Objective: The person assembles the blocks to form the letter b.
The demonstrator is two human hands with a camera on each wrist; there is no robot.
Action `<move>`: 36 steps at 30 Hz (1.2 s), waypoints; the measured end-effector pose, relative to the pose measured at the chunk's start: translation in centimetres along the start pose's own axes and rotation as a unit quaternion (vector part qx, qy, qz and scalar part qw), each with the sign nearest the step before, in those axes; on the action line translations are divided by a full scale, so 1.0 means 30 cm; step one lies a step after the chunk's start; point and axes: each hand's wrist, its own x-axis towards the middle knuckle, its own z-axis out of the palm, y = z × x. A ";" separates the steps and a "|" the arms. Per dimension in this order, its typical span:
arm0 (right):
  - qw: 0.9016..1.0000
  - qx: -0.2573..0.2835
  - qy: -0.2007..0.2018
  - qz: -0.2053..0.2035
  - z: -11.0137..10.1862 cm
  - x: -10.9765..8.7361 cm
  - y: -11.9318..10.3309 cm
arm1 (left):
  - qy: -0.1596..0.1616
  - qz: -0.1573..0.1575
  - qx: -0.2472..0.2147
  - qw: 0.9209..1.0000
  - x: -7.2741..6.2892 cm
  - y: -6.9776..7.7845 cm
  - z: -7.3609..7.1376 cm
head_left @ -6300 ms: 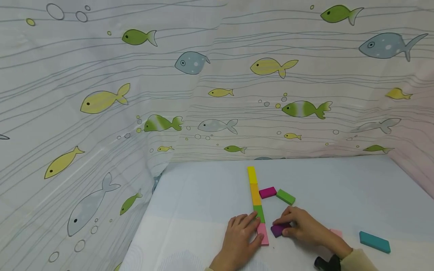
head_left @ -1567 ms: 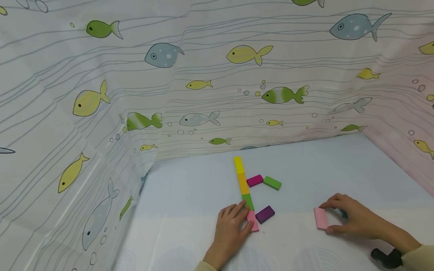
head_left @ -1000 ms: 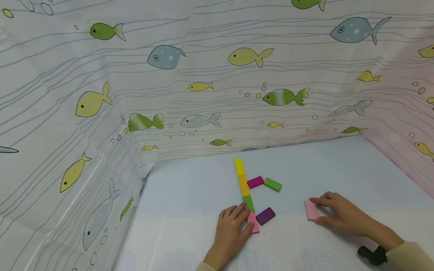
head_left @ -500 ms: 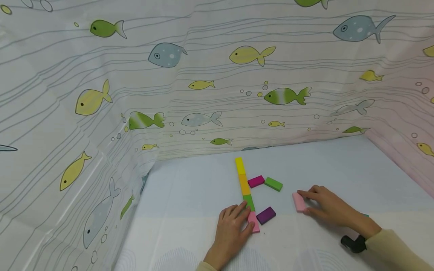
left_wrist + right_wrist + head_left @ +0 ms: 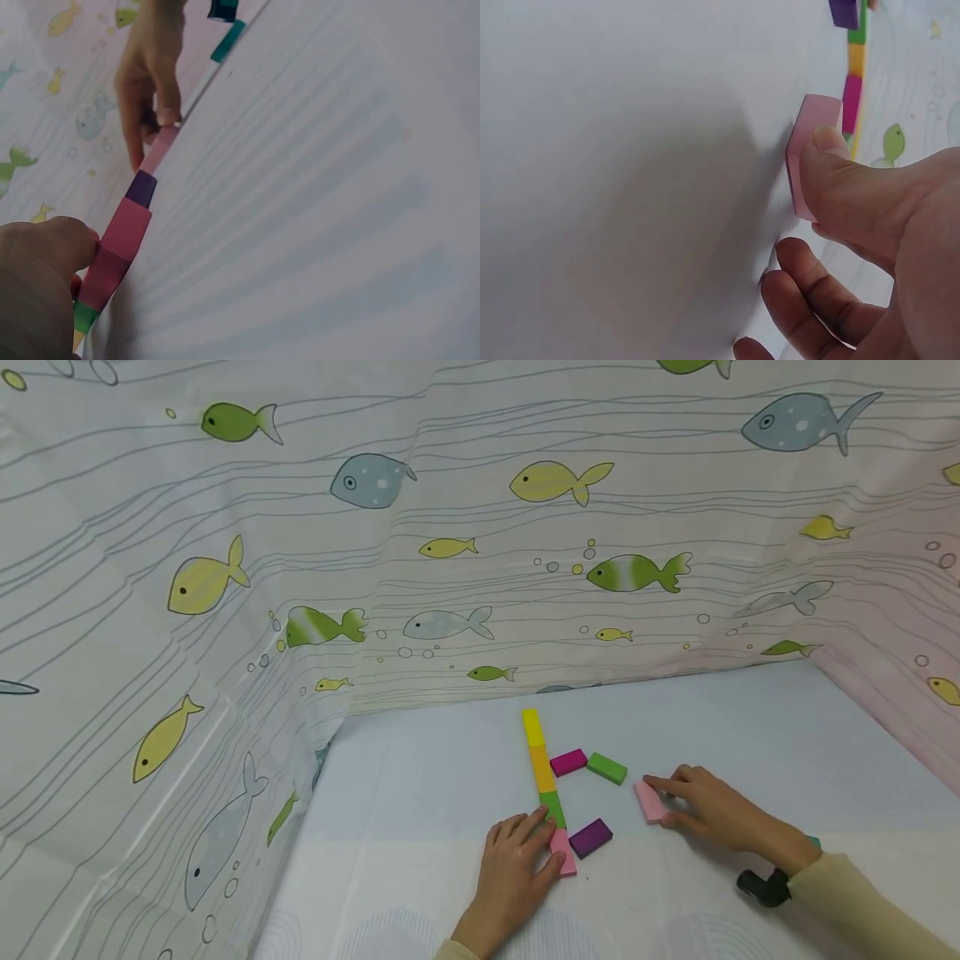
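Observation:
My right hand (image 5: 712, 810) pinches a light pink block (image 5: 648, 803) between thumb and index finger, low at the table. In the right wrist view the thumb lies along that block's side. A row of end-to-end blocks runs away from me: yellow (image 5: 532, 727), orange (image 5: 543, 768), green (image 5: 551, 808) and a deeper pink block (image 5: 564, 853). My left hand (image 5: 512, 868) rests at the row's near end, relaxed fingers on the green and pink blocks, covering parts of them. A purple block (image 5: 591, 838) lies beside the near pink one.
A magenta block (image 5: 568, 762) touches the row's right side, with a light green block (image 5: 607, 767) at its far end. Behind my right forearm a teal block (image 5: 228, 41) is mostly hidden in the head view. Fish-printed cloth (image 5: 480, 585) borders the table (image 5: 420, 768).
The right hand earlier let go of the purple block beside the row, reached right and took the light pink block. It has since slid that block leftward. The left hand has stayed put.

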 end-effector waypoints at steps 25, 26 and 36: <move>1.000 0.001 -0.006 -0.008 0.010 0.051 -0.014 | 0.001 0.002 0.001 1.000 0.004 0.000 0.001; 1.000 0.000 -0.006 -0.008 0.010 0.052 -0.015 | 0.001 0.002 0.002 1.000 0.004 0.000 0.001; 0.999 0.033 -0.028 0.003 0.002 0.057 -0.011 | 0.006 0.005 0.004 1.000 0.001 -0.003 0.001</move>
